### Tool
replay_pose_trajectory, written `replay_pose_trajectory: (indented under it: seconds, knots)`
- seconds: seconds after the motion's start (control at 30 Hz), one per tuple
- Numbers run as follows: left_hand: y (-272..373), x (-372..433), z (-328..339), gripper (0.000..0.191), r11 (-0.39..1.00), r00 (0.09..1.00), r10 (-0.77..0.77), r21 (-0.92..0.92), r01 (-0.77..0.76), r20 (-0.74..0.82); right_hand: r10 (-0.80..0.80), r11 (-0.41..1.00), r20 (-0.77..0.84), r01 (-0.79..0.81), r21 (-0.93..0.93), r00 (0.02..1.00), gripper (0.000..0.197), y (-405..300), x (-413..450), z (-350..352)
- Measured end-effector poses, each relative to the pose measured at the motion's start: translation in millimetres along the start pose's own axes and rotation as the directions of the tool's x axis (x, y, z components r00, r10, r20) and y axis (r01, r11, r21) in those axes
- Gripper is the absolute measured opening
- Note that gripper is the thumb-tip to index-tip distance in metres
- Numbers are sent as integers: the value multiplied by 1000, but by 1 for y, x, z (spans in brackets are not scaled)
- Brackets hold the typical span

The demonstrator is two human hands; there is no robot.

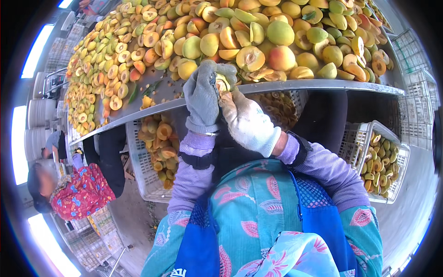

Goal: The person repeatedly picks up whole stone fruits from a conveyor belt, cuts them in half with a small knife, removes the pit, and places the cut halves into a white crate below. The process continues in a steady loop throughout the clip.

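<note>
My left hand, in a grey coated glove, is closed around a cut fruit, likely an apricot or a similar stone fruit. My right hand, in a white knit glove with stained fingertips, meets it at the fruit's lower side. Its fingers pinch at the fruit's brownish inner part; whether they also hold a small tool cannot be told. Both hands are at the near edge of a metal table. Heaped on the table lie whole and halved yellow-green fruits, some showing their pits.
Below the table's edge, a white plastic crate of cut fruit stands at the left and another crate at the right. More pieces lie beneath my hands. A person in a red patterned top is at the left. Stacked crates stand far right.
</note>
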State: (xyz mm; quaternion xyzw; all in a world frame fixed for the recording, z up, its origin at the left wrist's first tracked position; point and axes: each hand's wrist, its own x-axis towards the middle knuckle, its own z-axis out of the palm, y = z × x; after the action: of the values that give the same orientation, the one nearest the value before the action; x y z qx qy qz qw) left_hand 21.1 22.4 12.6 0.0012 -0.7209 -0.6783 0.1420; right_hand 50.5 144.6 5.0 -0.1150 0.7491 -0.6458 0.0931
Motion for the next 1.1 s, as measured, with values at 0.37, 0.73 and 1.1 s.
replay_pose_trajectory:
  seconds: [0.37,0.73,1.1]
  knots:
    - [2,11,-4,50,919,920,-301,-181,350,252,224,382,639,-670,637,736,50,-3,1,-18]
    - [5,3,-17,54,972,959,-171,-119,201,227,-273,-269,806,-846,460,525,44,1,-1,-20]
    - [29,23,-85,48,442,967,-88,861,252,-238,467,51,747,-858,511,473,48,58,-25,-47]
